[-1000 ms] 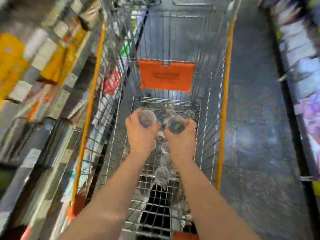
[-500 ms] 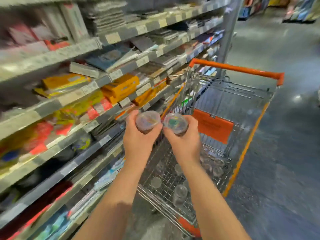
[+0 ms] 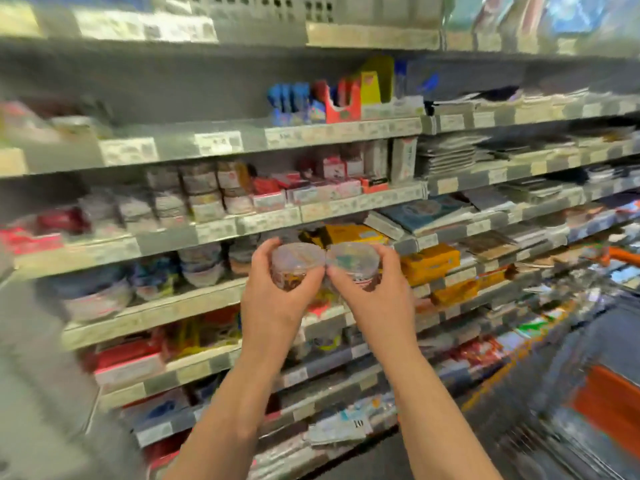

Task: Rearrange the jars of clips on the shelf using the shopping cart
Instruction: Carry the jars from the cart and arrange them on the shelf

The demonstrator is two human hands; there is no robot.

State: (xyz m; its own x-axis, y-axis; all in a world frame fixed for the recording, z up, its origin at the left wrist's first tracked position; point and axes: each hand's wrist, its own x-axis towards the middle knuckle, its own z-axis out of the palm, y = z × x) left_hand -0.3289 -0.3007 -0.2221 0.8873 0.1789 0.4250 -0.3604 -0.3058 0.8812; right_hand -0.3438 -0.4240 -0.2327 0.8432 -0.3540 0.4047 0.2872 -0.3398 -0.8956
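Jars of clips, one gripped in each of the hands, have risen from shopping cart toward shelf.

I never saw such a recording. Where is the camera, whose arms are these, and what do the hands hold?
No machine here: a person wears a wide-angle camera on the head, so you see their own arms from above. The left hand grips one small clear jar, the right hand grips a second jar, side by side before shop shelves of blurred packaged goods. A shopping cart with orange parts shows at the lower right.
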